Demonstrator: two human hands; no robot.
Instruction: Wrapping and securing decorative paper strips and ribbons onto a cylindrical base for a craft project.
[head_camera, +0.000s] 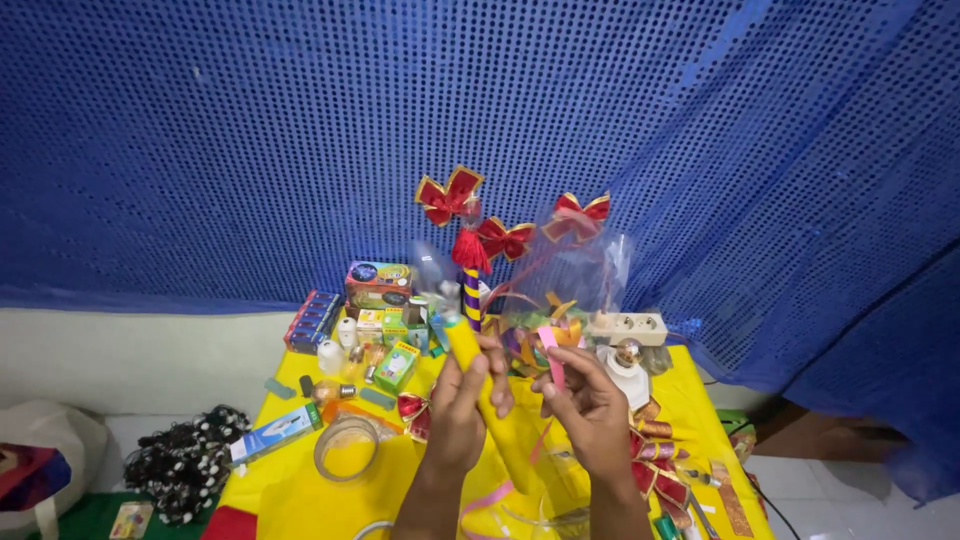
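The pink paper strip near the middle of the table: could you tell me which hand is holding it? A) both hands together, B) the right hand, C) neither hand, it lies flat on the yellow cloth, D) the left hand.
B: the right hand pinches the pink paper strip upright between its fingertips, while the left hand is wrapped around the yellow tube beside it.
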